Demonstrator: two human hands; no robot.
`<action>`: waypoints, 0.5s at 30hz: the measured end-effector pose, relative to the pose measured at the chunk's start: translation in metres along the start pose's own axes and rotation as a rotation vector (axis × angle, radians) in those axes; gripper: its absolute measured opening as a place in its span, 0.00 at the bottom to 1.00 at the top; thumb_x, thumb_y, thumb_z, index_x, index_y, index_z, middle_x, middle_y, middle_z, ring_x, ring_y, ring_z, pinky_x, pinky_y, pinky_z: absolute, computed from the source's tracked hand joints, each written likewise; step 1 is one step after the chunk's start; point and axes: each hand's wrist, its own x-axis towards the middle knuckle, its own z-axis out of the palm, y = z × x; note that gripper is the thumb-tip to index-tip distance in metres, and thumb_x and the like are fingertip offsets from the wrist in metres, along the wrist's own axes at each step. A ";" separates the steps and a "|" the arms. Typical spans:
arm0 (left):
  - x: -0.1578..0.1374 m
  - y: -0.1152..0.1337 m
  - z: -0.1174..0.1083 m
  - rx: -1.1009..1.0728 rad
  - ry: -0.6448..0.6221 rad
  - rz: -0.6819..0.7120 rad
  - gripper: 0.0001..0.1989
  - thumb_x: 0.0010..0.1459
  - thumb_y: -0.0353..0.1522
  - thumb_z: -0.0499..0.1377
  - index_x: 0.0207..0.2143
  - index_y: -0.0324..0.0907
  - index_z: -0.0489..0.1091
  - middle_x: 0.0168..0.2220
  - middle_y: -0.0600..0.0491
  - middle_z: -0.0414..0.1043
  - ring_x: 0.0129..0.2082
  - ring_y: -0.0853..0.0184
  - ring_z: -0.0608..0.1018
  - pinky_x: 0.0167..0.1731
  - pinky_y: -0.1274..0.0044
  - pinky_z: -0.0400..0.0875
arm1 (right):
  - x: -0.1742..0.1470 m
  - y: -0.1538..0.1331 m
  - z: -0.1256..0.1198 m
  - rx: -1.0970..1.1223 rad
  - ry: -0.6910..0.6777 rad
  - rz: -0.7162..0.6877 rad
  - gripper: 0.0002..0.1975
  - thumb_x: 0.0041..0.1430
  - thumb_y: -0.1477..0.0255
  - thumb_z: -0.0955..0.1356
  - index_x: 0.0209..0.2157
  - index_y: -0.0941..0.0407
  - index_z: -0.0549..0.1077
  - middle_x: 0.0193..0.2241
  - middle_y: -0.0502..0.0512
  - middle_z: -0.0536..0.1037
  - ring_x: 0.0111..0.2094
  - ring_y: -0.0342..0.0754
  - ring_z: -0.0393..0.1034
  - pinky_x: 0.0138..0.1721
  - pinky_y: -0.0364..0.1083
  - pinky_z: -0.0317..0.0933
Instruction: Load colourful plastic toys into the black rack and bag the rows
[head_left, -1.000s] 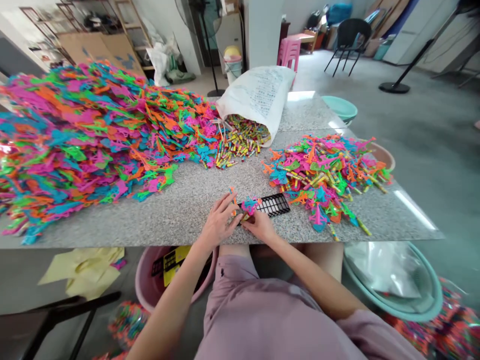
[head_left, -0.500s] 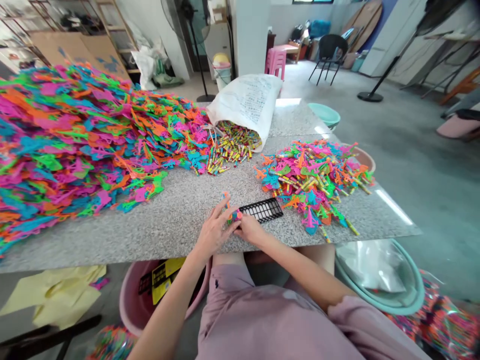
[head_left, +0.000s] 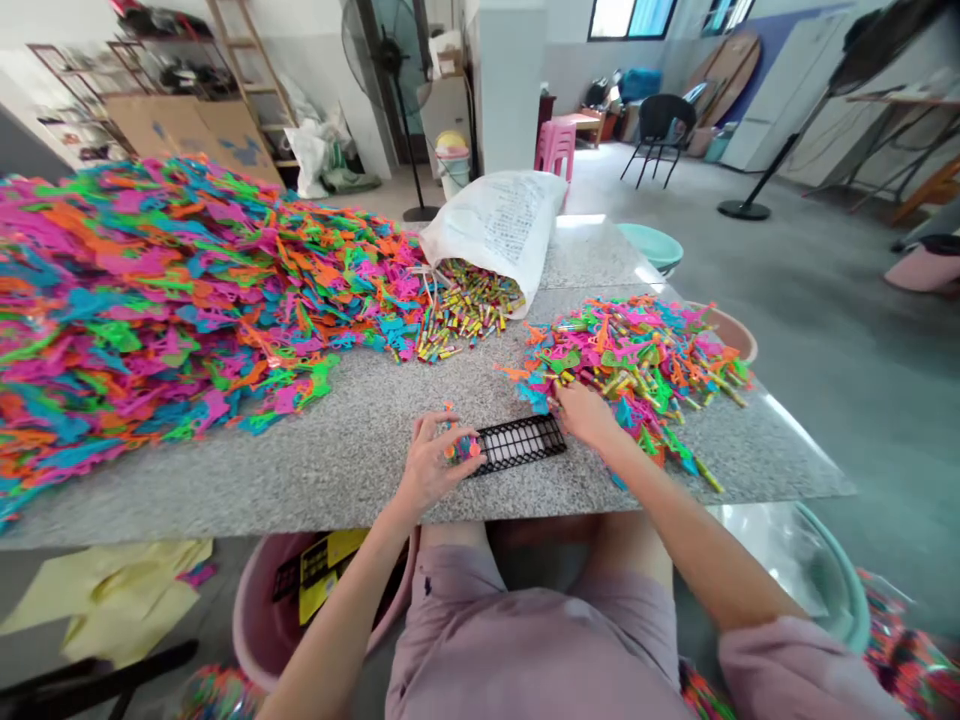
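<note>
A narrow black grid rack [head_left: 521, 442] lies on the speckled stone table in front of me, its right part showing bare cells. My left hand [head_left: 433, 465] curves around the rack's left end, thumb on the near side and fingers on the far side. Between them, small colourful plastic pieces [head_left: 463, 447] stand in the rack. At the near left edge of the right-hand pile of mixed plastic toys [head_left: 622, 360] is my right hand [head_left: 589, 415], fingertips closed together among the pieces. What they pinch is hidden.
A big heap of flat colourful plastic pieces [head_left: 187, 300] covers the table's left side. Behind, a white sack [head_left: 499, 215] spills short yellow patterned tubes [head_left: 465, 315]. Below the table edge stand a pink tub [head_left: 251, 610] with yellow-black cards and a green basin [head_left: 855, 600].
My right hand has left the rack's left end and moved right to the toy pile. My left hand stays around the pieces at the rack's end. The view has tilted up slightly.
</note>
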 end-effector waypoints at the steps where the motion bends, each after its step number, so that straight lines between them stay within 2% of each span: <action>1: -0.001 -0.001 -0.001 -0.016 -0.012 -0.001 0.13 0.55 0.40 0.66 0.42 0.47 0.75 0.50 0.48 0.66 0.53 0.56 0.70 0.56 0.59 0.66 | -0.002 -0.001 0.002 0.079 -0.090 -0.028 0.04 0.58 0.79 0.65 0.30 0.57 0.67 0.35 0.61 0.74 0.39 0.53 0.69 0.40 0.49 0.61; 5: -0.002 -0.004 -0.004 -0.045 -0.077 0.010 0.13 0.57 0.39 0.65 0.44 0.47 0.71 0.55 0.47 0.64 0.56 0.57 0.70 0.56 0.61 0.68 | -0.006 -0.012 0.017 0.355 -0.390 -0.133 0.05 0.56 0.71 0.69 0.30 0.56 0.67 0.21 0.46 0.68 0.22 0.42 0.62 0.26 0.43 0.59; 8: -0.003 -0.004 -0.008 -0.052 -0.116 0.013 0.13 0.59 0.37 0.63 0.46 0.46 0.69 0.58 0.46 0.63 0.58 0.57 0.69 0.56 0.63 0.69 | -0.008 -0.026 0.039 0.665 -0.490 -0.142 0.07 0.54 0.69 0.69 0.30 0.55 0.66 0.19 0.43 0.67 0.18 0.40 0.59 0.22 0.42 0.60; 10: -0.005 -0.001 -0.012 -0.058 -0.140 0.009 0.12 0.61 0.37 0.62 0.46 0.46 0.69 0.59 0.45 0.62 0.60 0.57 0.69 0.56 0.63 0.69 | -0.009 -0.034 0.057 0.799 -0.418 -0.129 0.06 0.52 0.71 0.68 0.28 0.55 0.65 0.19 0.44 0.68 0.17 0.40 0.62 0.22 0.42 0.61; 13: -0.011 0.004 -0.016 -0.057 -0.175 0.001 0.12 0.62 0.38 0.60 0.47 0.46 0.68 0.61 0.44 0.61 0.62 0.56 0.67 0.58 0.62 0.68 | -0.008 -0.044 0.081 0.772 -0.162 -0.109 0.05 0.50 0.76 0.68 0.30 0.56 0.67 0.21 0.45 0.71 0.20 0.42 0.67 0.26 0.42 0.64; 15: -0.016 0.007 -0.018 -0.049 -0.183 -0.002 0.13 0.63 0.38 0.60 0.48 0.45 0.67 0.63 0.43 0.59 0.64 0.55 0.66 0.59 0.61 0.67 | -0.005 -0.052 0.094 0.743 -0.013 -0.092 0.09 0.49 0.78 0.69 0.34 0.56 0.68 0.26 0.47 0.75 0.24 0.43 0.71 0.31 0.43 0.66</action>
